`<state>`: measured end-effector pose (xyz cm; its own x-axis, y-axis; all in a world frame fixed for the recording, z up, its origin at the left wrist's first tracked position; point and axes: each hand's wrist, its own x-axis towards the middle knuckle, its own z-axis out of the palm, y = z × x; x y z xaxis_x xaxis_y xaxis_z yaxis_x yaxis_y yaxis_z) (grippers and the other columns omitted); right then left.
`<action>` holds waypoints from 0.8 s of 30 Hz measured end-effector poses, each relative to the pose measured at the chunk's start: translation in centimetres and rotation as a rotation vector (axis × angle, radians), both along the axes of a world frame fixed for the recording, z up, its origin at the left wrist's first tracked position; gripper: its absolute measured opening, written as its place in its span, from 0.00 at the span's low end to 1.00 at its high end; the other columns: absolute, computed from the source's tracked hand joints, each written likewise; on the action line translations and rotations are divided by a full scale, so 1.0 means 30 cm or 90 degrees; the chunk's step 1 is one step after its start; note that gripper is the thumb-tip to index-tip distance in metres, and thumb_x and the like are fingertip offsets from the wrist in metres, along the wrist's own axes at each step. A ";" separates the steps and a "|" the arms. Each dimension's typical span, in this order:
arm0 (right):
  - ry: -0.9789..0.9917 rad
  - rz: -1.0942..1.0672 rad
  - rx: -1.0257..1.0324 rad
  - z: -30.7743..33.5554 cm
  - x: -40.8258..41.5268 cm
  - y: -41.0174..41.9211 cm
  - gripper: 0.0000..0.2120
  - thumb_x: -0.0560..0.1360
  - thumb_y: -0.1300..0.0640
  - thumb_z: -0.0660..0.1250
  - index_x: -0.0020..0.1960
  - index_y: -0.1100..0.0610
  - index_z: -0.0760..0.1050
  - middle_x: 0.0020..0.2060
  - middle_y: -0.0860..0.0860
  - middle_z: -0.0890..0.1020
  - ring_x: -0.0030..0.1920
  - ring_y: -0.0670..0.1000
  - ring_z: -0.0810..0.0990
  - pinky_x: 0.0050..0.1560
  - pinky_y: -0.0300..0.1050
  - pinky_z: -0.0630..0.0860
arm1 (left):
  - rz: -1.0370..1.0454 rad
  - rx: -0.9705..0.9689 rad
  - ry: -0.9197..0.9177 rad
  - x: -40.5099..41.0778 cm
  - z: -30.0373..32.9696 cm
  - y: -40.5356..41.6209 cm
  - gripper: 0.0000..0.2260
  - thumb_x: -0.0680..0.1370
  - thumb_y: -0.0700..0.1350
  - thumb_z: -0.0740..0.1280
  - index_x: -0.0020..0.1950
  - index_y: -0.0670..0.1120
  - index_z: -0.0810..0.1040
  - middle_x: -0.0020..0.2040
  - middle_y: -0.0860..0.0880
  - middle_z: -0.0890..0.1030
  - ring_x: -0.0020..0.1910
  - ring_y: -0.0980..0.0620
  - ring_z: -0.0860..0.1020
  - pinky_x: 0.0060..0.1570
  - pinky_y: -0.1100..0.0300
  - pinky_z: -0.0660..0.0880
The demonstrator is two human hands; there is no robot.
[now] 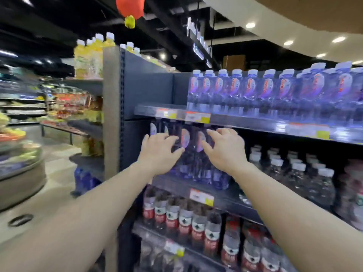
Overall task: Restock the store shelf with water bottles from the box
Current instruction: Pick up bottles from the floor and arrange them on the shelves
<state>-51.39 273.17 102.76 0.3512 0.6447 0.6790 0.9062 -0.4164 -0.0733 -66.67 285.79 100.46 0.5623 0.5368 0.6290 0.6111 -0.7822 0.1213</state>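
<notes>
Blue-tinted water bottles [188,154] with oval red-and-white labels stand at the left end of the middle shelf [176,183]. Both my arms reach forward to them. My left hand [160,154] lies with fingers spread against the left side of the front bottles. My right hand [225,148] has its fingers apart and curved against their right side. Neither hand is closed around a bottle. The upper shelf [255,124] carries a full row of the same blue bottles [251,89], with an empty stretch at its left end. No box is in view.
Clear white-capped bottles [294,173] fill the middle shelf to the right. Red-labelled bottles [186,222] stand on the shelf below. A grey upright post [112,114] ends the shelving on the left, with yellow drink bottles [92,55] on top and an open aisle floor [55,193] beyond.
</notes>
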 end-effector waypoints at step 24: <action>0.180 0.610 -0.435 -0.965 -2.002 1.276 0.30 0.79 0.38 0.53 0.78 0.47 0.53 0.77 0.55 0.59 0.75 0.58 0.56 0.73 0.56 0.53 | 0.672 -0.398 0.067 -2.041 -0.856 0.613 0.27 0.80 0.60 0.58 0.78 0.54 0.57 0.78 0.44 0.59 0.77 0.44 0.56 0.75 0.46 0.51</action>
